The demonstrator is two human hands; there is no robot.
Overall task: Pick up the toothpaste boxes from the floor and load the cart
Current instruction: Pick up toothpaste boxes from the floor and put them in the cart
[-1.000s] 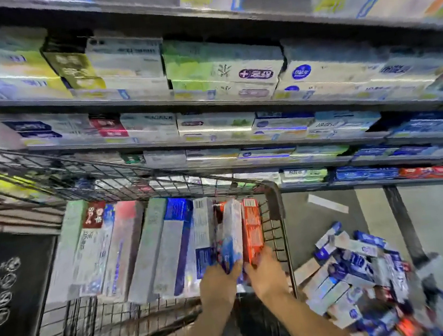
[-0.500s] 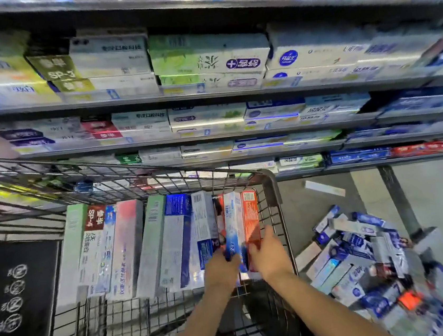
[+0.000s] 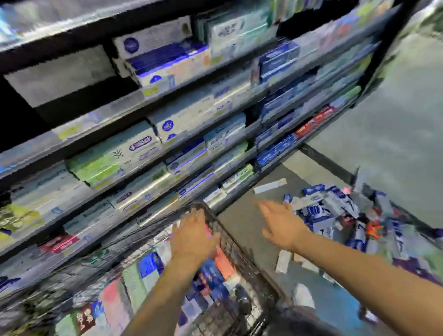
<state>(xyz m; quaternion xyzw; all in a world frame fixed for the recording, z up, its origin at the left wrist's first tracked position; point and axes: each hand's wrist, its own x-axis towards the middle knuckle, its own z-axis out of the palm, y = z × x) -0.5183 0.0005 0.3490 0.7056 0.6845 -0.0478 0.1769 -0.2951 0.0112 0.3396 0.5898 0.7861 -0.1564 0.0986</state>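
With the fingers of the left hand [image 3: 192,237] spread empty over the cart [image 3: 235,252] and those of the right hand [image 3: 283,225] spread empty just short of the toothpaste boxes [image 3: 327,213] heaped on the floor [image 3: 402,119], a fresh pick-up is judged begun, for which a reach down and a closing grip are needed.

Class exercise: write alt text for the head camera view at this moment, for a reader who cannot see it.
A person's open left hand hovers over a wire cart packed with toothpaste boxes, while the open right hand reaches toward a pile of toothpaste boxes on the floor. Stocked store shelves run behind; the image is motion-blurred.
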